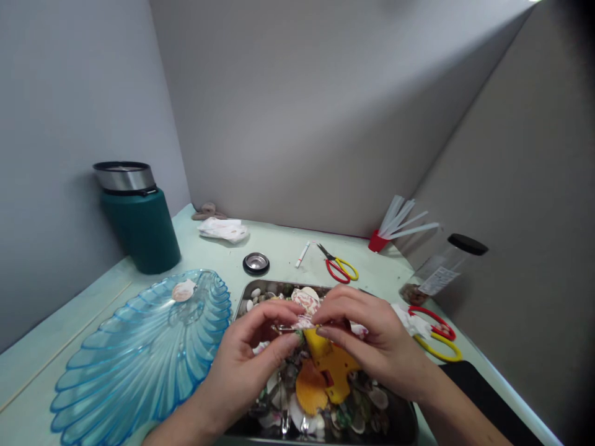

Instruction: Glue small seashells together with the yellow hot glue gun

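Both of my hands meet above a metal tray full of shells and stones. My left hand pinches the left end of a small piece, a thin shiny strip with a white and reddish patterned shell at it. On the other side, my right hand closes its thumb and fingers on the same piece. Its exact kind is hidden by my fingers. Just below lies a yellow glue gun on the shells, beside an orange scallop shell. Another patterned shell shows behind my fingertips.
Left of the tray sits a blue shell-shaped dish holding a small shell. A green bottle stands behind it. Farther back are a lid, scissors and a red cup of glue sticks. A jar and more scissors are right.
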`<state>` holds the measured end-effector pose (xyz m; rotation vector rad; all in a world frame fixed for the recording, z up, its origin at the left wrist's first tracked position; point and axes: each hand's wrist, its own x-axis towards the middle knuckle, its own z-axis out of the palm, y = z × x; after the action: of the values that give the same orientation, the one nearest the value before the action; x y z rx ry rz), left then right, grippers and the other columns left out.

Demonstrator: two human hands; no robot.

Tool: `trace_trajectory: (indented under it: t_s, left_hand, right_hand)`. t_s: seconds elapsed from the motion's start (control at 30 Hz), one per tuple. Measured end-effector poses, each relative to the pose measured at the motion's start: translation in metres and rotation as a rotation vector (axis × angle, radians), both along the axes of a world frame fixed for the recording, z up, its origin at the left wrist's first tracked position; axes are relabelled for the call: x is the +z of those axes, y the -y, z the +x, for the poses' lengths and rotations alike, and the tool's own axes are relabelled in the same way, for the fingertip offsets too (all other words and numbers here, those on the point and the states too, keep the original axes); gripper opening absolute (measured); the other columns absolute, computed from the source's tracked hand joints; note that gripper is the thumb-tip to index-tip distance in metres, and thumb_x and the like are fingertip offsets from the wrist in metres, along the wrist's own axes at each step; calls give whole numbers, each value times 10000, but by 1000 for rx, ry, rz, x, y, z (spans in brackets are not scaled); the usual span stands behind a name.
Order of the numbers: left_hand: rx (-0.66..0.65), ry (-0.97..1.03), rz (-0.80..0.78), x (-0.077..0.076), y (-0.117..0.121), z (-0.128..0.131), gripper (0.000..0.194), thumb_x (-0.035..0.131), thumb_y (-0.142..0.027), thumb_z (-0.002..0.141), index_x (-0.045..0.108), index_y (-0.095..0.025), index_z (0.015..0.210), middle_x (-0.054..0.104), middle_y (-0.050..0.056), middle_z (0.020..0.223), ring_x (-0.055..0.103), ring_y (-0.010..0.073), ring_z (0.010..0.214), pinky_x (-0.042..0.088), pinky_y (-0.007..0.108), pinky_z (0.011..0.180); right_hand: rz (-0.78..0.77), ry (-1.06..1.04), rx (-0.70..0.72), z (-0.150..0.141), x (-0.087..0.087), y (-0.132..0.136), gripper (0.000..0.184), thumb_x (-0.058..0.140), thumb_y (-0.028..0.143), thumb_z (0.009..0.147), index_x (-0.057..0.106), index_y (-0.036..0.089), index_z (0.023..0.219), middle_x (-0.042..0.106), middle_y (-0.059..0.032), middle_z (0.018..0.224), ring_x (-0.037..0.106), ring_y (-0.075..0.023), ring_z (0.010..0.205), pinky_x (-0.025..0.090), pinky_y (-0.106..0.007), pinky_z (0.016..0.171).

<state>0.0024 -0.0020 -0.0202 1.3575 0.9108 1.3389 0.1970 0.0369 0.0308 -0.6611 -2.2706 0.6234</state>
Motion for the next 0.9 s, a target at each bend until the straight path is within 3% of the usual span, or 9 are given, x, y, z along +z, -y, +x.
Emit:
trace_trajectory:
  t_s: [0.17, 0.3, 0.4, 0.47, 0.53, 0.7, 0.9]
  left_hand:
    - [30, -3, 12, 2, 0, 0, 29, 642, -209, 810, 665, -217, 825, 669, 45, 1035, 611, 192, 961, 495, 263, 785]
    - [19, 49, -54, 3, 0, 2, 42, 648, -237, 800, 665, -200, 800, 684, 47, 998, 631, 130, 697, 508, 234, 625]
    - [-29, 81, -143, 1, -1, 3, 109, 638, -292, 804, 648, -183, 807, 681, 6, 706, 572, 83, 455, 462, 203, 475]
    - [-62, 95, -210, -2, -2, 2, 164, 630, -341, 804, 620, -178, 806, 574, -53, 479, 512, 70, 336, 382, 166, 378]
    - [-73, 111, -270, -3, -3, 2, 209, 625, -381, 799, 590, -175, 798, 520, -75, 403, 482, 65, 287, 318, 140, 332]
    - [-60, 105, -338, 1, -4, 4, 261, 639, -407, 779, 576, -154, 791, 558, -57, 440, 464, 42, 280, 293, 115, 313]
    - [-65, 161, -320, 3, -4, 6, 257, 690, -358, 746, 572, -164, 865, 590, -59, 534, 481, 42, 320, 369, 135, 336]
  right_hand:
    - [-7, 12, 9, -1, -1, 0, 126, 545, 136, 874, 651, 188, 919, 617, -43, 830, 582, -160, 785, 478, -292, 714]
    - [-23, 10, 0, -2, -1, 1, 115, 539, 158, 881, 650, 185, 895, 612, -42, 815, 577, -160, 772, 473, -291, 705]
    - [-34, -1, -15, -3, -1, 2, 117, 527, 165, 889, 642, 185, 884, 609, -38, 807, 570, -159, 767, 465, -293, 702]
    - [-43, -12, -12, -4, -1, 3, 115, 526, 156, 887, 639, 178, 888, 606, -35, 804, 565, -154, 763, 456, -285, 694]
    - [-53, -17, -13, -5, -3, 3, 108, 532, 151, 884, 637, 172, 899, 606, -33, 807, 562, -148, 758, 448, -275, 686]
    - [-62, -27, -56, -5, -7, 2, 101, 549, 164, 877, 627, 181, 939, 616, -29, 833, 558, -140, 743, 443, -265, 672]
    - [-28, -34, -76, -7, -7, 0, 102, 536, 171, 878, 637, 184, 881, 624, -25, 789, 560, -140, 712, 447, -269, 656]
